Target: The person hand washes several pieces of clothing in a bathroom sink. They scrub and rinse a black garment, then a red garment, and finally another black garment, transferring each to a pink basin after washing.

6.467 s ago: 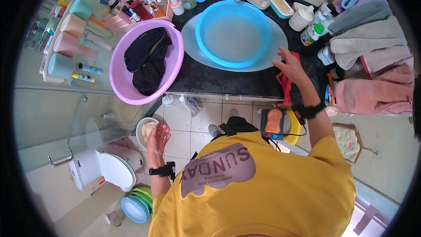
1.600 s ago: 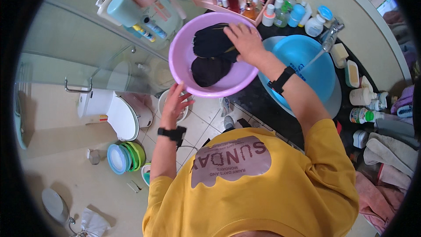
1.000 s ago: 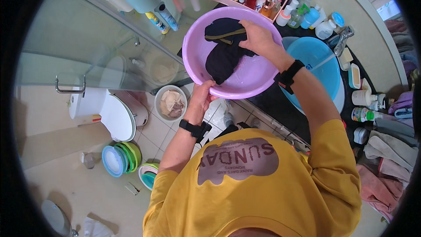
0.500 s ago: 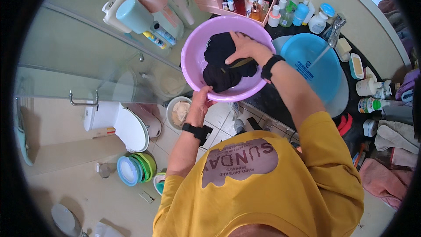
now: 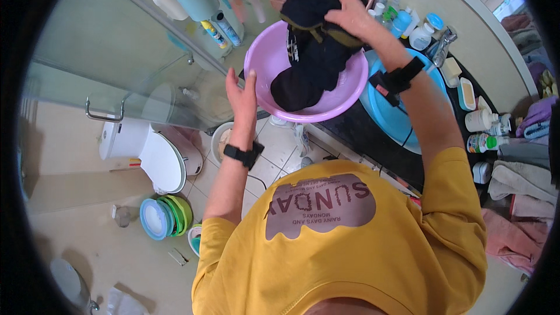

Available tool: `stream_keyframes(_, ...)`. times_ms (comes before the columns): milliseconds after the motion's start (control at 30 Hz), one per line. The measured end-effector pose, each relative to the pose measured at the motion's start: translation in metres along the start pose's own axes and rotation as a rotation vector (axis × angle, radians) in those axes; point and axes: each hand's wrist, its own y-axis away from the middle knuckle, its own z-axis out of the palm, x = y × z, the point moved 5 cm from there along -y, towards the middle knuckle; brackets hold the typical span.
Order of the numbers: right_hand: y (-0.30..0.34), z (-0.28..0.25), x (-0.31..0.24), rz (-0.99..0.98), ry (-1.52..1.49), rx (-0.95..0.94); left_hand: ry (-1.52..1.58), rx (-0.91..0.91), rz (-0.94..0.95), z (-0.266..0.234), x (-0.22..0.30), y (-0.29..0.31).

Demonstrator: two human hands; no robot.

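Note:
A purple plastic basin (image 5: 259, 70) sits at the counter's left end. Inside it lies part of a black garment (image 5: 312, 76) with an olive-coloured band and a small white print. My right hand (image 5: 354, 18) grips the garment's upper part and holds it bunched above the basin's far rim, while the lower part still rests on the bottom. Beside the basin's left rim is my left hand (image 5: 242, 90), thumb and fingers apart, holding nothing; whether the thumb touches the rim I cannot tell. Both wrists wear black bands.
A light blue basin (image 5: 382, 119) stands in the sink under the tap (image 5: 444, 44). Bottles (image 5: 421, 36) and soap dishes (image 5: 466, 94) line the counter. At left are a glass door with a metal handle (image 5: 105, 118), a toilet (image 5: 166, 166) and stacked basins (image 5: 157, 219).
My right hand has lifted part of the black garment up toward the basin's far side. My left hand has let go of the near rim and moved to the left side, fingers spread.

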Motion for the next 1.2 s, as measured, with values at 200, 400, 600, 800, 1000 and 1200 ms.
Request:
stream_keyframes(200,0.008,-0.072,-0.108,-0.228,-0.278,0.087,0.330,-0.489,-0.311,0.083,0.043,-0.026)
stream_keyframes(400,0.015,-0.098,-0.127,-0.267,-0.590,0.353,0.834,-0.667,-0.614,0.160,0.086,-0.012)
stream_keyframes(600,0.071,-0.051,-0.046,0.156,-0.378,0.605,0.035,-0.694,0.534,0.169,0.128,0.014)
stream_keyframes(800,0.123,-0.016,-0.001,0.285,-0.144,0.528,0.742,-0.736,-0.524,0.223,0.067,-0.024)
stream_keyframes(1000,0.189,-0.054,0.036,0.301,-1.071,0.409,0.683,-0.929,-0.524,0.269,0.089,0.050)
stream_keyframes(1200,0.311,-0.138,0.035,0.509,-0.794,0.742,0.932,-1.319,-0.787,0.333,0.127,0.183)
